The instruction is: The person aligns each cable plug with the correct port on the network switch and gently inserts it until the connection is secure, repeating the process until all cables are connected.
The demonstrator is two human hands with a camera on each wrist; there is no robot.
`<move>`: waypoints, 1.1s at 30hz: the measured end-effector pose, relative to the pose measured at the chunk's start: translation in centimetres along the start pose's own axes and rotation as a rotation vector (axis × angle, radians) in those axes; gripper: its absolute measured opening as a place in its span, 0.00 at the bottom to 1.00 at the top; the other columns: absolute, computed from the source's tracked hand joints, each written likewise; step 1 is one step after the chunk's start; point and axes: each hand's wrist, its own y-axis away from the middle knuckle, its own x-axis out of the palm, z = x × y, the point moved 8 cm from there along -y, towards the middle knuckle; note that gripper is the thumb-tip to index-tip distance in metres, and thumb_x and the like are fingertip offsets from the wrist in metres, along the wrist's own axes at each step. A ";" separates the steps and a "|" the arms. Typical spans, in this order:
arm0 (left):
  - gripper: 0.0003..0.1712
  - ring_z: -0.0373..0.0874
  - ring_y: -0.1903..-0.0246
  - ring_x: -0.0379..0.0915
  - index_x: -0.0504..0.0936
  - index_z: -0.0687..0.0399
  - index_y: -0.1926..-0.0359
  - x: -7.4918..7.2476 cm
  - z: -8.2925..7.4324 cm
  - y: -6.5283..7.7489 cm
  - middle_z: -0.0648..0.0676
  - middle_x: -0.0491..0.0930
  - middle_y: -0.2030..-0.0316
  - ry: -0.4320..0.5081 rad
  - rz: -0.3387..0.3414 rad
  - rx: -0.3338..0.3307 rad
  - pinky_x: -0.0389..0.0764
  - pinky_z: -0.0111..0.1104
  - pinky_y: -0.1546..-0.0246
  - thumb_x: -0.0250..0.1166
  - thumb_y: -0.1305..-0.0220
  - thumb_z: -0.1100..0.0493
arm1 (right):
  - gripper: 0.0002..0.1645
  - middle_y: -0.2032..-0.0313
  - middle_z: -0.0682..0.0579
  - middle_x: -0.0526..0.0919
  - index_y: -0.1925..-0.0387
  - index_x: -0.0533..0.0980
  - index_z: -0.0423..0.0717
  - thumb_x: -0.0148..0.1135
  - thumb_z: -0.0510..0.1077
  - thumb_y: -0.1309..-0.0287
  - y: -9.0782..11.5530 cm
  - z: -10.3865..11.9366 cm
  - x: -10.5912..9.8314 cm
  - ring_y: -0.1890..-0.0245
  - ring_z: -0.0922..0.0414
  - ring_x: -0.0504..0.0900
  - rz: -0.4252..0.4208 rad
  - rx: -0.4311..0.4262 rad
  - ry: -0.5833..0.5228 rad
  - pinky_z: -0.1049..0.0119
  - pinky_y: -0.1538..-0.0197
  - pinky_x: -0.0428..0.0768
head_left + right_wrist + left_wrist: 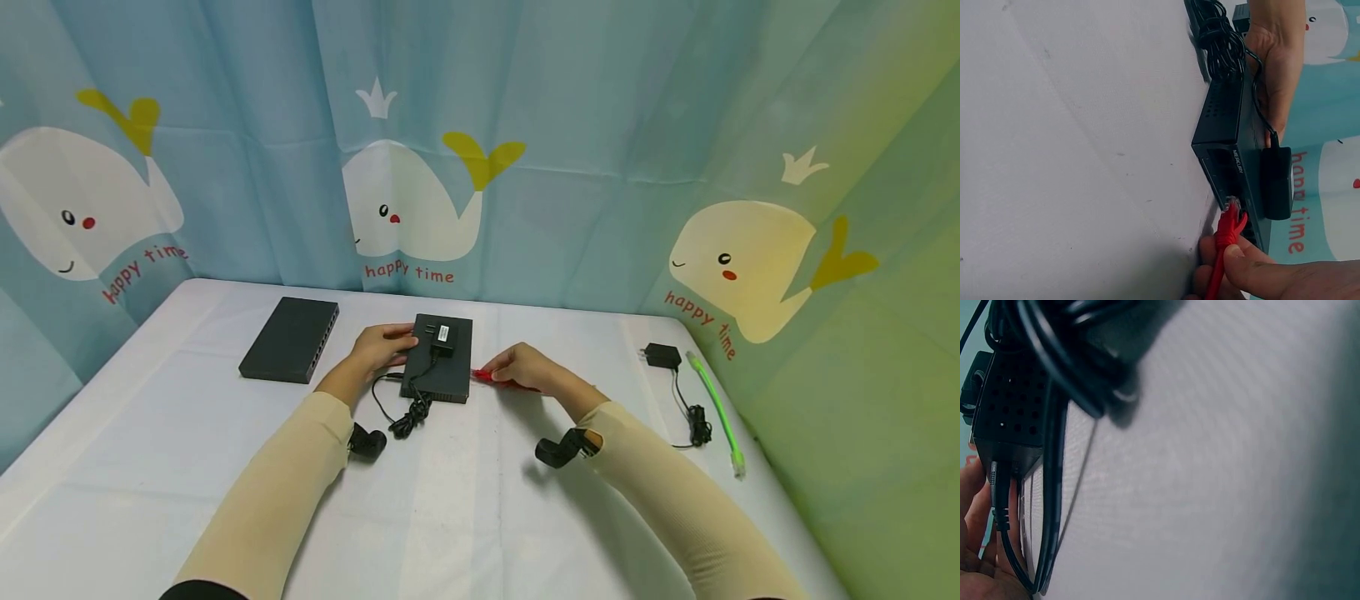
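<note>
A small black network switch [454,367] marked MERCURY lies on the table. My left hand [381,348] holds its left side, fingertips over the top edge. Beside those fingers a power plug [1000,490] sits in the switch's side. On top of the switch rests its power adapter [443,339], the bundled black cord [409,418] trailing off the front. My right hand [521,368] pinches a red Ethernet cable [1227,232] between thumb and fingers. The cable's clear plug [1232,204] is right at a port on the switch's right side.
To the left lies a larger black switch [288,340]. At the right side of the table are a second power adapter [663,356] with a bundled cord and a bright green Ethernet cable [718,408]. A whale-print curtain [570,242] hangs behind the white table [450,517].
</note>
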 end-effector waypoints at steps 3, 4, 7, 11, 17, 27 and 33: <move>0.28 0.53 0.39 0.74 0.72 0.53 0.32 0.0 0.0 0.0 0.60 0.72 0.36 -0.002 -0.004 0.002 0.83 0.34 0.46 0.64 0.31 0.57 | 0.13 0.52 0.43 0.86 0.52 0.83 0.34 0.61 0.33 0.37 -0.2 0.1 0.0 0.61 0.60 0.72 0.005 -0.014 -0.006 0.73 0.59 0.71; 0.28 0.53 0.39 0.74 0.72 0.53 0.32 0.0 0.1 -0.1 0.60 0.72 0.36 -0.002 -0.004 0.002 0.83 0.34 0.47 0.64 0.31 0.57 | 0.13 0.52 0.43 0.86 0.53 0.83 0.34 0.61 0.33 0.37 -0.3 0.0 0.0 0.61 0.60 0.72 0.007 -0.016 -0.010 0.73 0.59 0.70; 0.28 0.53 0.39 0.74 0.72 0.53 0.32 0.0 0.1 -0.1 0.60 0.72 0.36 0.005 -0.004 0.002 0.83 0.34 0.47 0.64 0.32 0.57 | 0.13 0.52 0.43 0.86 0.52 0.83 0.34 0.61 0.33 0.37 -0.4 0.0 0.0 0.61 0.61 0.71 0.026 -0.029 -0.018 0.73 0.58 0.70; 0.28 0.53 0.39 0.73 0.72 0.53 0.32 0.0 0.1 -0.1 0.60 0.71 0.35 0.009 0.000 0.004 0.83 0.35 0.46 0.64 0.31 0.57 | 0.13 0.51 0.44 0.85 0.51 0.83 0.35 0.61 0.34 0.36 -0.5 -0.3 0.0 0.58 0.61 0.71 0.051 -0.042 -0.027 0.72 0.54 0.71; 0.28 0.53 0.38 0.72 0.72 0.53 0.31 0.0 0.1 -0.1 0.60 0.70 0.34 0.003 0.006 0.003 0.82 0.34 0.46 0.64 0.31 0.57 | 0.14 0.48 0.45 0.84 0.49 0.83 0.38 0.62 0.38 0.35 -0.7 -0.8 -0.1 0.52 0.60 0.74 0.076 -0.078 -0.023 0.68 0.45 0.73; 0.28 0.52 0.37 0.71 0.72 0.52 0.31 0.0 0.0 -0.1 0.58 0.70 0.33 0.005 0.007 0.001 0.82 0.35 0.45 0.64 0.31 0.56 | 0.15 0.50 0.43 0.84 0.49 0.82 0.34 0.59 0.36 0.34 -0.7 -0.7 -0.1 0.59 0.62 0.72 0.104 -0.083 -0.053 0.74 0.55 0.73; 0.28 0.52 0.38 0.72 0.72 0.51 0.32 0.0 0.1 -0.2 0.58 0.71 0.34 0.008 0.003 -0.002 0.83 0.34 0.46 0.64 0.31 0.56 | 0.14 0.53 0.46 0.85 0.50 0.82 0.35 0.60 0.36 0.34 -0.6 -0.5 0.0 0.59 0.61 0.72 0.114 -0.086 -0.052 0.72 0.55 0.72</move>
